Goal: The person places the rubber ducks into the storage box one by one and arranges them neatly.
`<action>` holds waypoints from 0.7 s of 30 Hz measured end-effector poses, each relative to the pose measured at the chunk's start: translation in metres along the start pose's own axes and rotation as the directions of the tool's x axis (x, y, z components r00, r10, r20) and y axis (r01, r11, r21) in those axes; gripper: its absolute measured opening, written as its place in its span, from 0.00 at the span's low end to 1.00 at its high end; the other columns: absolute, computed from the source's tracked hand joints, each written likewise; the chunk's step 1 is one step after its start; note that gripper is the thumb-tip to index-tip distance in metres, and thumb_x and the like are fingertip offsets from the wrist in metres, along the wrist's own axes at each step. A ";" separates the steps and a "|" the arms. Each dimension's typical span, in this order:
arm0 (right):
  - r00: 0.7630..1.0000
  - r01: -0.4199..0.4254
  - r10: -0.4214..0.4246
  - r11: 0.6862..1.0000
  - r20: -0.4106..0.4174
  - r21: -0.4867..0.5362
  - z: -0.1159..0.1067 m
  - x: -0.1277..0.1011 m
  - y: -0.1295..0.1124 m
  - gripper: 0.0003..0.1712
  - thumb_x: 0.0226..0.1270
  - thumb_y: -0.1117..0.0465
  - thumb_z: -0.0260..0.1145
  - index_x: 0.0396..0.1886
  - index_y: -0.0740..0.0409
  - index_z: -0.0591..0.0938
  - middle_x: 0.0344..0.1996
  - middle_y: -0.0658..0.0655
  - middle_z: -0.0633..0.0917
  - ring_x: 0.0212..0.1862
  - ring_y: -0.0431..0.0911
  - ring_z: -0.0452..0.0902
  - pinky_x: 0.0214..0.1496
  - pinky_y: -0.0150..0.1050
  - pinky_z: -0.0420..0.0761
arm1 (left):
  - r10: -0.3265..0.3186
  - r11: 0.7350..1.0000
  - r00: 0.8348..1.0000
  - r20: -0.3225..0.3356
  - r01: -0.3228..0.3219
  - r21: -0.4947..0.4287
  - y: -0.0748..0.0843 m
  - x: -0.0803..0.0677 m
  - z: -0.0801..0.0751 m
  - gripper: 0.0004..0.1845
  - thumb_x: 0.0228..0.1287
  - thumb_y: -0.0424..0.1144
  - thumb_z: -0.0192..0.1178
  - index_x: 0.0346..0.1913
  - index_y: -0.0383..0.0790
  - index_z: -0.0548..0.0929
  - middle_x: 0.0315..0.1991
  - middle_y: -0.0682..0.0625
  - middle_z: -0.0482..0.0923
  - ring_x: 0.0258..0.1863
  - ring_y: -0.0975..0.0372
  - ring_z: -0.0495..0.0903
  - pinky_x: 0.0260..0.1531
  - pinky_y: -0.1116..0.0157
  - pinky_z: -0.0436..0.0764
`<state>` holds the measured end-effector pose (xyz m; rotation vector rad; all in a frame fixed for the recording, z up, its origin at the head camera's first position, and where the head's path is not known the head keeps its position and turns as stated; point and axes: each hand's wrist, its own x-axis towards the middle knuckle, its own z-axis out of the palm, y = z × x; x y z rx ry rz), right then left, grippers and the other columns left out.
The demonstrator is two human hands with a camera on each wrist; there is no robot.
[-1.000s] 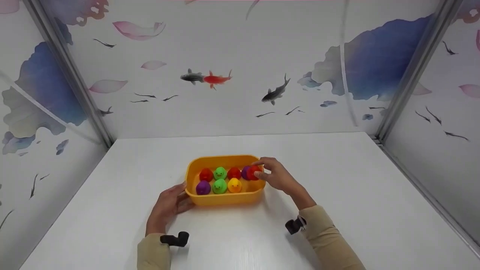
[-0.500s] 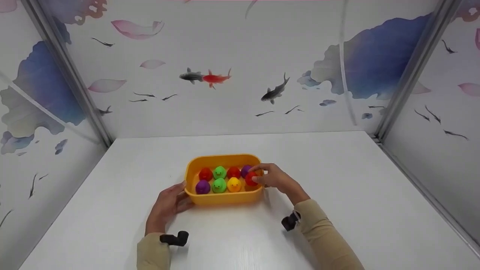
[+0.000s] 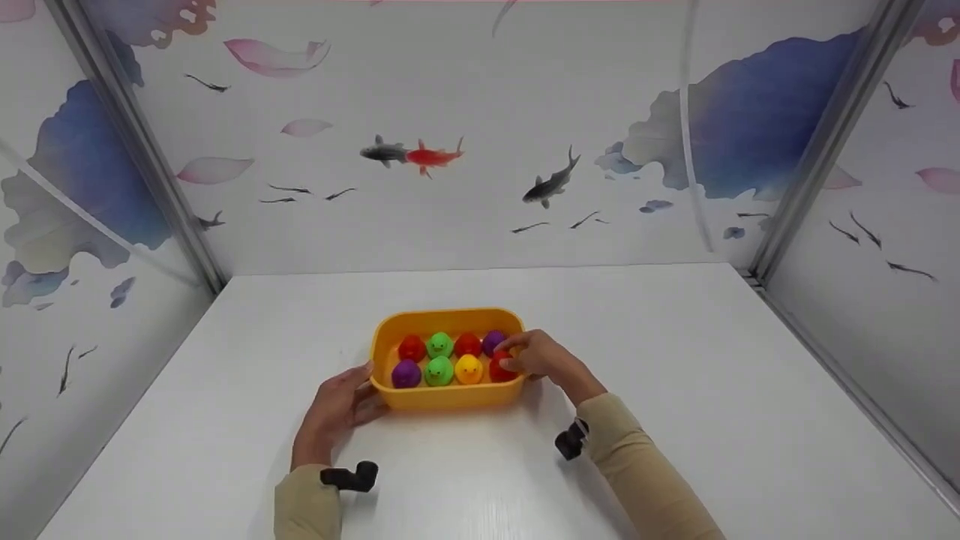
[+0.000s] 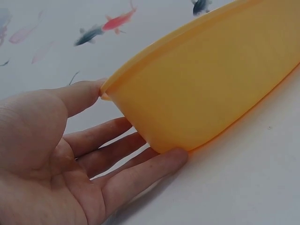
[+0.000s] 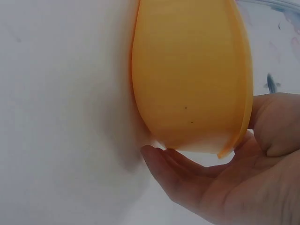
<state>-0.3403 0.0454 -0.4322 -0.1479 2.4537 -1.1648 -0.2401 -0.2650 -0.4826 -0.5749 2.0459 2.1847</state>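
Orange plastic tub (image 3: pixel 450 396) on white table (image 3: pixel 675 420), eight small ducks inside. Left hand (image 3: pixel 337 409) open flat against near-left corner. Right hand (image 3: pixel 541 358) pinches red duck (image 3: pixel 499 366) at right rim; bare tabletop all around beyond.

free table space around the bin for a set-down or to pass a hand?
Bare table lies right of the yellow bin, behind it up to the back wall, and far left. It is crowded at the bin: the left hand touches its left corner, the right hand holds a red duck inside, and all eight places are filled.
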 end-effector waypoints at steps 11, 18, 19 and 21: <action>1.000 0.019 -0.020 1.000 -0.022 -0.013 0.002 0.003 -0.003 0.16 0.67 0.61 0.69 0.54 0.50 0.87 0.51 0.57 0.81 0.42 0.46 0.73 0.41 0.30 0.79 | 0.004 1.000 1.000 0.003 -0.004 0.028 0.005 -0.003 0.000 0.36 0.72 0.59 0.55 0.74 0.41 0.66 0.71 0.38 0.70 0.54 0.55 0.86 0.55 0.60 0.85; 1.000 0.011 -0.011 0.999 -0.007 -0.034 -0.001 0.003 -0.003 0.20 0.66 0.63 0.69 0.57 0.48 0.86 0.59 0.58 0.80 0.52 0.49 0.73 0.54 0.34 0.81 | -0.037 0.997 0.999 -0.019 0.039 0.068 0.008 -0.004 0.003 0.37 0.74 0.58 0.54 0.75 0.38 0.64 0.70 0.36 0.71 0.58 0.52 0.83 0.56 0.59 0.85; 1.000 0.016 -0.016 0.999 -0.001 -0.039 -0.002 0.003 -0.004 0.21 0.66 0.63 0.70 0.58 0.47 0.85 0.60 0.58 0.80 0.54 0.50 0.73 0.58 0.36 0.81 | -0.042 0.995 0.999 -0.018 0.043 0.085 0.009 -0.005 0.003 0.37 0.74 0.58 0.54 0.75 0.38 0.63 0.70 0.36 0.71 0.59 0.50 0.82 0.56 0.59 0.84; 0.999 0.036 -0.036 0.998 0.014 -0.055 -0.006 0.003 -0.006 0.23 0.65 0.61 0.70 0.61 0.46 0.84 0.64 0.59 0.78 0.60 0.52 0.72 0.66 0.44 0.79 | -0.045 0.988 0.999 -0.016 0.047 0.146 0.015 -0.008 0.001 0.37 0.74 0.57 0.53 0.75 0.37 0.63 0.70 0.36 0.70 0.61 0.49 0.80 0.56 0.58 0.85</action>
